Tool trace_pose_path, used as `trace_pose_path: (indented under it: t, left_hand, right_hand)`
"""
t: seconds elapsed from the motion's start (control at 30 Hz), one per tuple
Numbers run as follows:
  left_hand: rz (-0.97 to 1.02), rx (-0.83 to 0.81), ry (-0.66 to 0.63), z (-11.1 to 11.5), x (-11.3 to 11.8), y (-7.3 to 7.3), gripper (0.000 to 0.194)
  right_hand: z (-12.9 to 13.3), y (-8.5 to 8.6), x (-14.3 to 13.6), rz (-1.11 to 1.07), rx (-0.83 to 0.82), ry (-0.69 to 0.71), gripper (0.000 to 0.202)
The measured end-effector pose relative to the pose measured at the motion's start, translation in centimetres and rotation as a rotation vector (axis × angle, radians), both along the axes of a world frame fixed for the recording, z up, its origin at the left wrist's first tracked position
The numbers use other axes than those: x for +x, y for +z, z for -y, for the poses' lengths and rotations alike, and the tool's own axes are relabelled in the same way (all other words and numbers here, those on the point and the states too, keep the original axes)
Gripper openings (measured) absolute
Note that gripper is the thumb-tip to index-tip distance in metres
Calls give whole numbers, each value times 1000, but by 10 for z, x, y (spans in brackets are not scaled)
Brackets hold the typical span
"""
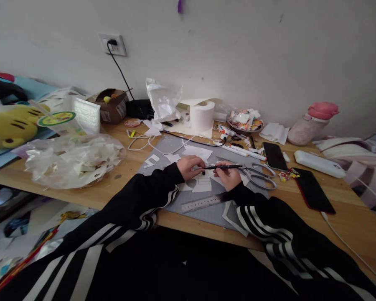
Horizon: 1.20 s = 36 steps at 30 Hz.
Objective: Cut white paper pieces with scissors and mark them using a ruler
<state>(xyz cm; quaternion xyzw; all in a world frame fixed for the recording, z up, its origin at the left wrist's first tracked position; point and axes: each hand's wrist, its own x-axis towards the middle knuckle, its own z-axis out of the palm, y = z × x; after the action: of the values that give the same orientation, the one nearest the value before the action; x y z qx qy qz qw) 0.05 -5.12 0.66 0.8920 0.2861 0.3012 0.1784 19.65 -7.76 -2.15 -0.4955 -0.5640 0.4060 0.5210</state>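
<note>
My right hand (228, 175) grips a slim black pen (232, 167) that lies nearly level, one end pointing left. At that left end, the fingers of my left hand (191, 167) are pinched together beside a small dark piece (203, 172); what they hold is too small to name. Below both hands lies white paper with drawn lines (203, 182), partly covered by other scraps. A steel ruler (203, 202) rests nearer to me on the grey mat (172, 205). Just right of my right hand are grey-handled scissors (259, 175).
Behind the mat stand a paper roll (202, 116) and a bowl of wrappers (245, 120). Phones (315, 190), a white power bank (319, 164) and a pink bottle (310, 125) occupy the right side. A clear plastic bag (75, 161) and a cardboard box (109, 106) are left.
</note>
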Motion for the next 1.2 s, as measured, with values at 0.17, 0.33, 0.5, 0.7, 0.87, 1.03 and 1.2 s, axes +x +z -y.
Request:
trace_pose_path:
  t: [0.17, 0.33, 0.5, 0.7, 0.87, 1.03, 1.2]
  left_hand:
    - [-20, 4, 12, 0, -1, 1, 19]
    - [-34, 22, 12, 0, -2, 2, 19]
    - [-37, 30, 11, 0, -2, 1, 16]
    - [-64, 19, 4, -1, -2, 1, 18]
    - [-74, 13, 4, -1, -2, 0, 18]
    - [-97, -10, 7, -2, -2, 0, 17]
    - [-87, -10, 2, -3, -2, -1, 16]
  right_hand:
    - [1, 1, 2, 11, -9, -9, 16]
    - [2, 2, 1, 25, -11, -11, 16]
    - [4, 6, 1, 49, -8, -9, 15]
    - [7, 14, 1, 97, -28, 27, 14]
    - [7, 11, 0, 135, -26, 50, 16]
    - [7, 12, 1, 214, 3, 91, 16]
    - [12, 18, 1, 342, 101, 127, 16]
